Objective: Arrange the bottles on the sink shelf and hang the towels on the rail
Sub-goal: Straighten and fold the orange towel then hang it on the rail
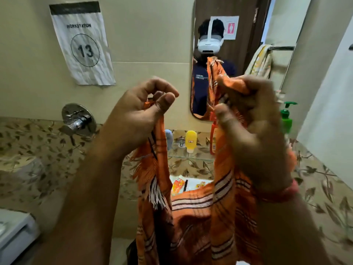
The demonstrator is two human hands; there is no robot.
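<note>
Beige tiled bathroom wall carries a mirror [219, 54] above a glass shelf [191, 156], where a yellow bottle [191, 140] and an orange bottle [213, 138] already stand; their contents cannot be seen. Left hand [139, 113] pinches one edge of the orange striped towel [193, 211], right hand [254, 127] grips the other, spreading it at chest height. Judging by this, towel hanging is under way; next it needs carrying to the rail.

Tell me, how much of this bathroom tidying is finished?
Partly done, it seems. A yellow bottle, an orange bottle and a green pump bottle already stand upright by the mirror. In hand: the left hand and right hand grip an orange striped towel, held up and spread. Left: hanging it on the rail, where a pale towel hangs already.
</note>
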